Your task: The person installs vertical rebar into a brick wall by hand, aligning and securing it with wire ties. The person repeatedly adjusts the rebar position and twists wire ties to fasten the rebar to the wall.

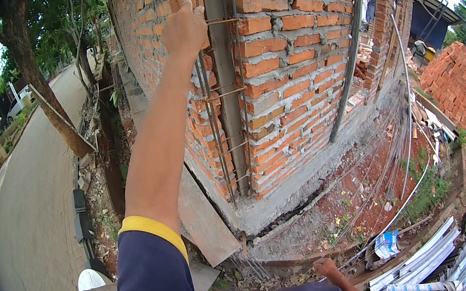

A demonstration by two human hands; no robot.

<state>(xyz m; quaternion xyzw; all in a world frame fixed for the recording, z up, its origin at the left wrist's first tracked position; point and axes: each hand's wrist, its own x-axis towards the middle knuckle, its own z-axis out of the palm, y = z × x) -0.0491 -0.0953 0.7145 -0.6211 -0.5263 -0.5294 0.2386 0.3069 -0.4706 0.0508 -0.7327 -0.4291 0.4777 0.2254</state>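
My left arm reaches up to the corner of a brick wall (284, 46). There my left hand (183, 25) is closed on a thin vertical steel reinforcing bar (208, 97), one of several standing in the column gap. Short cross ties (229, 92) link the bars in front of a grey upright (223, 55). Low down and to the right, my right hand (325, 267) is small in view, with its fingers curled closed. Whatever it may hold cannot be made out.
Boards (205, 223) lie by the wall's base. On the right are thin rods, metal channels (416, 262), a blue-white bag (386, 245) and a brick pile (455, 86). A dark plank (348, 66) leans on the wall. Left stand a tree (38, 72) and a paved road (28, 196).
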